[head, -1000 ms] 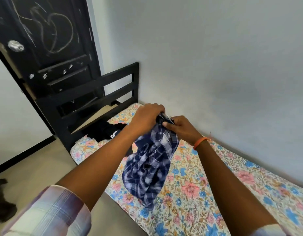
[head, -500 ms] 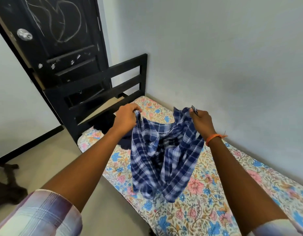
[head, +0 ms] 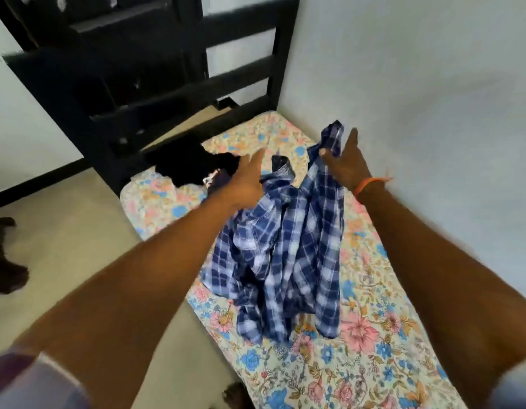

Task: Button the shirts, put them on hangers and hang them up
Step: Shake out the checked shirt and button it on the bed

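Plaid shirt (head: 285,249), blue and white, hangs bunched between my two outstretched arms above the bed (head: 359,364); its lower folds trail down onto the floral sheet, though whether they rest there or just brush it I cannot tell; my left hand (head: 247,181) reaches forward with fingers straight and spread, the cloth draped under the palm and wrist rather than clasped, so that hand looks slack and unclenched; my right hand (head: 344,163) is raised a little higher, fingers extended, with a strip of the shirt's edge standing up against them near the thumb; the picture is blurred there and I cannot tell whether the thumb pinches that strip or merely touches it; an orange band (head: 368,183) circles my right wrist; a black garment (head: 190,163) lies crumpled at the far end of the mattress, just beyond my left hand, beside the black slatted headboard (head: 241,84); pale wall (head: 418,84) runs along the right side of the bed; beige floor (head: 64,231) lies to the left.
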The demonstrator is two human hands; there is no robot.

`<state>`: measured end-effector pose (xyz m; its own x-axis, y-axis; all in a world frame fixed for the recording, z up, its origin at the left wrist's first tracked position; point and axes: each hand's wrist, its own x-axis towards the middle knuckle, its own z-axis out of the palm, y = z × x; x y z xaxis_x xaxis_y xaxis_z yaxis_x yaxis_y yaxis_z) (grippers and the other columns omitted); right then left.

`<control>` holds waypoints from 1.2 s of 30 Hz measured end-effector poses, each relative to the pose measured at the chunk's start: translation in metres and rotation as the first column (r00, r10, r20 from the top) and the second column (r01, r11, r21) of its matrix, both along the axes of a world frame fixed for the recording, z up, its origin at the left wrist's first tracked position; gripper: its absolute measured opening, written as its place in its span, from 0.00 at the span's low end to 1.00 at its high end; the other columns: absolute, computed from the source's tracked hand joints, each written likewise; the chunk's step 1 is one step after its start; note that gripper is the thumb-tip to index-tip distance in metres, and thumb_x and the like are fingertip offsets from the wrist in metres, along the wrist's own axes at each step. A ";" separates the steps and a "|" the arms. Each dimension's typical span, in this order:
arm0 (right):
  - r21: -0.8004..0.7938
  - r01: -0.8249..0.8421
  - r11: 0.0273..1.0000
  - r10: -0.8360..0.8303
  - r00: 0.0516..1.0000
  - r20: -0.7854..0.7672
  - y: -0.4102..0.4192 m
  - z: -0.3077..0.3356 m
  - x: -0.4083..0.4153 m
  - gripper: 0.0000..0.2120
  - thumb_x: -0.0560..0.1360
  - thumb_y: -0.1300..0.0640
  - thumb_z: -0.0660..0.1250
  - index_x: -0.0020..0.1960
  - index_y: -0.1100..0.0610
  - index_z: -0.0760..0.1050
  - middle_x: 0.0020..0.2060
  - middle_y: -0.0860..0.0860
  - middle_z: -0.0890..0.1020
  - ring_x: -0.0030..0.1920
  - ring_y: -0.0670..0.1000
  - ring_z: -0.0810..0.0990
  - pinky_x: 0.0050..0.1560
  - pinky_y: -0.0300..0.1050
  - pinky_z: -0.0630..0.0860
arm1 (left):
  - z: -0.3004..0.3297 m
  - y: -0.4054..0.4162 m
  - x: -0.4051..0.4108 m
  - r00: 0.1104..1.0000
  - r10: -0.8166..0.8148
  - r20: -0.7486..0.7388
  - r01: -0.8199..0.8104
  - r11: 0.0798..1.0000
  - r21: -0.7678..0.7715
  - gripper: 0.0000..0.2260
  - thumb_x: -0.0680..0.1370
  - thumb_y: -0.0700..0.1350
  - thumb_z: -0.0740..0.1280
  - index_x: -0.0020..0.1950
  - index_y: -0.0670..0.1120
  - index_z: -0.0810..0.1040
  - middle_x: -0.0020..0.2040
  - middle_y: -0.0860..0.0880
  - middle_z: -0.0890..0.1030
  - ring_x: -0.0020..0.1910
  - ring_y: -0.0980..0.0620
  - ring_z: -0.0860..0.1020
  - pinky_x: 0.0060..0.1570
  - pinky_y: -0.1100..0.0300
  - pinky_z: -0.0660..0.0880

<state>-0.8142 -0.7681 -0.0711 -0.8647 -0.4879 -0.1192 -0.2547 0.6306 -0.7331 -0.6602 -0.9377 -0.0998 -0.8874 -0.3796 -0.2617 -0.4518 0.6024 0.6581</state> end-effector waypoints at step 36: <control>-0.556 0.274 0.784 -0.017 0.906 0.422 0.157 -0.438 0.064 0.19 0.82 0.56 0.61 0.33 0.55 0.64 0.30 0.54 0.65 0.32 0.51 0.63 0.37 0.46 0.60 | -0.362 0.280 0.105 0.823 0.526 -0.213 -0.563 0.707 -0.429 0.03 0.78 0.39 0.64 0.49 0.39 0.75 0.46 0.41 0.78 0.45 0.40 0.78 0.38 0.51 0.71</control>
<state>-0.7503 -0.6110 -0.5090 -0.8792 -0.4416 -0.1791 0.1779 0.0446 -0.9830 -0.5554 -0.6575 -0.4616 -0.4973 -0.8590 0.1216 -0.7603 0.4991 0.4157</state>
